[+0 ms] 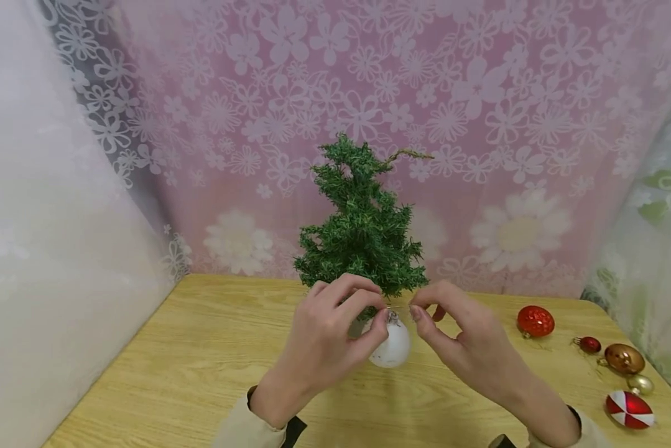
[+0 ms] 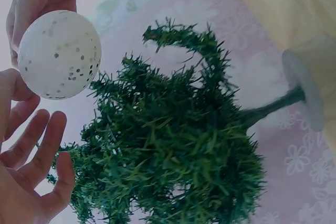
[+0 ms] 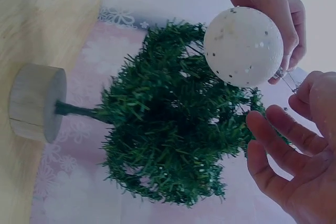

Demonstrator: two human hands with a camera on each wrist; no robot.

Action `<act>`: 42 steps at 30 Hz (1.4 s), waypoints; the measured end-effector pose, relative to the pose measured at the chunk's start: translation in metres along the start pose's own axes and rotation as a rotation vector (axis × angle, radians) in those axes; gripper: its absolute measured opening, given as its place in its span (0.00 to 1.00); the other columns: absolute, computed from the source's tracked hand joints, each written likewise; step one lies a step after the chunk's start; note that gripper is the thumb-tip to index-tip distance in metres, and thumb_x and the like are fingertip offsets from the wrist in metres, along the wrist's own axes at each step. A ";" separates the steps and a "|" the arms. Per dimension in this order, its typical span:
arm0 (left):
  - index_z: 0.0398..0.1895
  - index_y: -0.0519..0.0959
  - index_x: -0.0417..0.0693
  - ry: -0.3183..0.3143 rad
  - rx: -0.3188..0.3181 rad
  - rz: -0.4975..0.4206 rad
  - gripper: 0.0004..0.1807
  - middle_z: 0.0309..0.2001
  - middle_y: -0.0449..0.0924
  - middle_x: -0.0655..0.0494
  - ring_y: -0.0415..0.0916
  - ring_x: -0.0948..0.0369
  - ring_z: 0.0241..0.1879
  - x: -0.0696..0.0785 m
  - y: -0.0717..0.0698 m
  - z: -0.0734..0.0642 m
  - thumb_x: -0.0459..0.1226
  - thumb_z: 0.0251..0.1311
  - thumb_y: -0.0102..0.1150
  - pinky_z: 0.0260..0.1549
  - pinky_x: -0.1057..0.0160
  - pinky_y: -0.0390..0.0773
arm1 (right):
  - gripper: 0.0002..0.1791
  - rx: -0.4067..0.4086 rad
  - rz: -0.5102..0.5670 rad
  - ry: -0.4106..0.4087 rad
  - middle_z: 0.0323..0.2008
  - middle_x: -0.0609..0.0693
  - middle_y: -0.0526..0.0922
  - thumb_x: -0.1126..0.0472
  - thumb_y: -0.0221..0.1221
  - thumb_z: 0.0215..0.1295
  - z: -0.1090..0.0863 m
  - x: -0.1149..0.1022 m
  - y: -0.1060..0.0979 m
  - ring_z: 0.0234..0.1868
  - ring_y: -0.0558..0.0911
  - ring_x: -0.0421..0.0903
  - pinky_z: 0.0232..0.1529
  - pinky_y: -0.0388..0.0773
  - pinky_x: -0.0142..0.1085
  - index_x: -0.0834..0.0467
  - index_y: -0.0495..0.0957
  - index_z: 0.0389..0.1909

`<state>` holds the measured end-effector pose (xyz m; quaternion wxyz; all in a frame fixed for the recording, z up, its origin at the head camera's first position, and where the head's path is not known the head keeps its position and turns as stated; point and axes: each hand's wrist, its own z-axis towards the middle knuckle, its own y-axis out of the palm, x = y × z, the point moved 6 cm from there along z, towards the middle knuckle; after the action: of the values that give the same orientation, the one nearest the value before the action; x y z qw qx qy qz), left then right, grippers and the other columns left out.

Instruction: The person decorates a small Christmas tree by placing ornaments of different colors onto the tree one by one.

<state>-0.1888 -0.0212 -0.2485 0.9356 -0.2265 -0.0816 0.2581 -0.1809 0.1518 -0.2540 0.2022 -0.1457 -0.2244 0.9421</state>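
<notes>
A white Christmas ball (image 1: 392,350) with silvery specks hangs between my hands, in front of a small green artificial tree (image 1: 360,230). From its metal cap a thin hanging thread (image 3: 289,83) runs to the fingertips. My left hand (image 1: 325,330) pinches this thread between thumb and forefinger, right beside the cap. On the other side my right hand (image 1: 472,339) pinches the thread with thumb and forefinger, its other fingers loosely bent in the right wrist view. The tree's round wooden base (image 3: 37,103) shows in both wrist views but is hidden behind the hands in the head view.
On the right of the wooden table (image 1: 161,367) lie a red ball (image 1: 535,322), a small red ornament (image 1: 589,345), a copper ball (image 1: 624,359), a small gold ball (image 1: 640,384) and a red-and-white ball (image 1: 629,409). A pink flowered curtain (image 1: 245,168) hangs behind.
</notes>
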 end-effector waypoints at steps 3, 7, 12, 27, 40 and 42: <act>0.34 0.84 0.51 0.009 -0.007 -0.048 0.02 0.41 0.83 0.59 0.82 0.68 0.32 -0.002 0.000 0.007 0.36 0.64 0.63 0.34 0.75 0.76 | 0.18 0.014 -0.002 0.001 0.35 0.46 0.82 0.50 0.51 0.79 0.006 0.001 -0.005 0.34 0.76 0.34 0.38 0.74 0.24 0.59 0.80 0.41; 0.34 0.84 0.48 0.012 -0.008 -0.086 0.02 0.42 0.82 0.56 0.80 0.68 0.28 -0.006 -0.002 0.018 0.34 0.64 0.63 0.34 0.80 0.77 | 0.19 0.029 -0.012 -0.009 0.34 0.47 0.83 0.50 0.51 0.79 0.018 0.004 -0.009 0.32 0.77 0.34 0.35 0.75 0.24 0.60 0.81 0.40; 0.35 0.85 0.49 0.017 -0.002 -0.042 0.01 0.42 0.83 0.56 0.80 0.67 0.28 -0.011 -0.007 0.036 0.34 0.62 0.66 0.32 0.76 0.78 | 0.18 0.032 0.003 0.002 0.34 0.49 0.84 0.51 0.53 0.79 0.034 0.009 -0.015 0.32 0.82 0.35 0.34 0.77 0.22 0.63 0.81 0.41; 0.33 0.85 0.48 0.026 0.107 0.088 0.05 0.45 0.84 0.51 0.80 0.53 0.45 -0.032 -0.014 0.082 0.38 0.65 0.62 0.42 0.53 0.77 | 0.06 0.064 -0.057 -0.015 0.34 0.55 0.85 0.75 0.61 0.62 0.085 0.024 -0.026 0.28 0.86 0.44 0.31 0.76 0.21 0.68 0.80 0.39; 0.36 0.85 0.46 -0.182 0.081 -0.059 0.06 0.40 0.83 0.52 0.80 0.57 0.39 -0.047 -0.003 0.091 0.37 0.67 0.60 0.35 0.61 0.79 | 0.05 0.063 -0.059 0.200 0.31 0.53 0.88 0.67 0.60 0.71 0.105 0.047 -0.018 0.22 0.84 0.38 0.24 0.72 0.23 0.64 0.83 0.41; 0.36 0.85 0.45 -0.235 0.080 -0.087 0.06 0.40 0.83 0.51 0.80 0.57 0.38 -0.051 -0.002 0.090 0.37 0.67 0.61 0.34 0.62 0.78 | 0.06 0.046 -0.054 0.254 0.31 0.52 0.87 0.65 0.59 0.72 0.107 0.050 -0.017 0.21 0.82 0.34 0.24 0.71 0.24 0.63 0.84 0.41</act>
<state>-0.2558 -0.0147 -0.1697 0.9382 -0.1535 -0.1901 0.2451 -0.2582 0.1489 -0.1638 0.2574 -0.2529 -0.1791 0.9153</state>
